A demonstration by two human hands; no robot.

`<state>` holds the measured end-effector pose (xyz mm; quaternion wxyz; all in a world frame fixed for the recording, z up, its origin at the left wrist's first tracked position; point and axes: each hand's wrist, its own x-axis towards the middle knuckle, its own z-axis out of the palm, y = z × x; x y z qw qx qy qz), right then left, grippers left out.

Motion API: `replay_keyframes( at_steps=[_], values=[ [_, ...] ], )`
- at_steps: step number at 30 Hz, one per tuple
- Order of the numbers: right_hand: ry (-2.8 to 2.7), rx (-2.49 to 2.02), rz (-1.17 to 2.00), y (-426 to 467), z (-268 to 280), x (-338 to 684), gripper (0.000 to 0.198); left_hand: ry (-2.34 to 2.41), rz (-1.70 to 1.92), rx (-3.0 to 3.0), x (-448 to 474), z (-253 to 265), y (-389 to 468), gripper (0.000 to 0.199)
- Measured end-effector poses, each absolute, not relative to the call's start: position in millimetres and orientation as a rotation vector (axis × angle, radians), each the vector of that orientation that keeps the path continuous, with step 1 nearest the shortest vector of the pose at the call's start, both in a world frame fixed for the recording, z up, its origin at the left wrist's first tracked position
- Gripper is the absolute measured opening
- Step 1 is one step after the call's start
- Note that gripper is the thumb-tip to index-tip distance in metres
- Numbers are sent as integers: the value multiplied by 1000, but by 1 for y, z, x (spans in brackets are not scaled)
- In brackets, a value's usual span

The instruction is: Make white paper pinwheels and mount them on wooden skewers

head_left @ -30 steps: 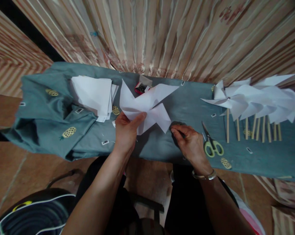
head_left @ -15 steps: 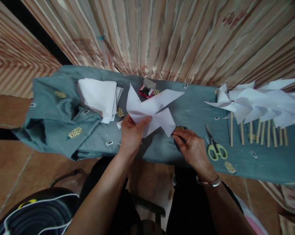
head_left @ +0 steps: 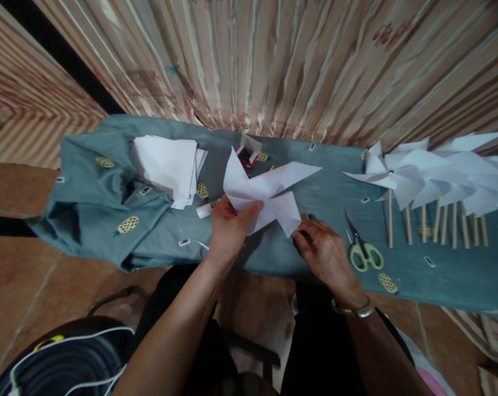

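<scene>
A white paper pinwheel (head_left: 269, 187) is held over the cloth-covered table. My left hand (head_left: 231, 223) grips it, thumb pressed on the folded centre and fingers hidden underneath. At the lower right blade, my right hand (head_left: 321, 245) is closed with its fingertips at the paper corner; whether it pinches that corner or something small is hard to see. A glue stick (head_left: 204, 210) lies partly behind my left hand. Beyond the pinwheel stands a small open red box (head_left: 246, 157) with dark small contents.
Green-handled scissors (head_left: 364, 250) lie right of my right hand. Several finished pinwheels (head_left: 438, 170) on wooden sticks (head_left: 454, 225) overlap at the right. A stack of white paper (head_left: 166, 165) rests at the left on the green cloth (head_left: 108, 236). Striped curtains (head_left: 249, 66) hang behind.
My left hand and the pinwheel have shifted slightly right and towards me, showing more of the glue stick. My right hand stays by the lower blade corner.
</scene>
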<state>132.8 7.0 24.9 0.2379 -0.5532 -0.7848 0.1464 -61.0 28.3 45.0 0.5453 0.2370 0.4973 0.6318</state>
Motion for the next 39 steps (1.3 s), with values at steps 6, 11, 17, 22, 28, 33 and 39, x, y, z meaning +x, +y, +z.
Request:
replay_keyframes(
  at_steps=[6, 11, 17, 22, 28, 33, 39],
  values=[
    [-1767, -1631, 589, 10, 39, 149, 14, 1165, 1503, 567, -58, 42, 27, 32],
    [-1523, -1450, 726, 11, 52, 146, 7, 1183, 1464, 589, -55, 39, 24, 30],
    [-1674, -1319, 637, -3, 74, 120, 4, 1184, 1387, 649, -47, 39, 19, 28],
    [-1860, -1378, 454, -6, 73, 112, 10, 1160, 1336, 672, -39, 39, 17, 27],
    [-1954, -1404, 334, -2, 70, 117, 11, 1119, 1311, 661, -32, 37, 16, 25],
    [-1958, -1410, 342, -1, 69, 117, 10, 1096, 1308, 647, -29, 37, 16, 27],
    [-1952, -1396, 358, 0, 67, 117, 12, 1121, 1290, 677, -29, 37, 15, 27]
  ],
)
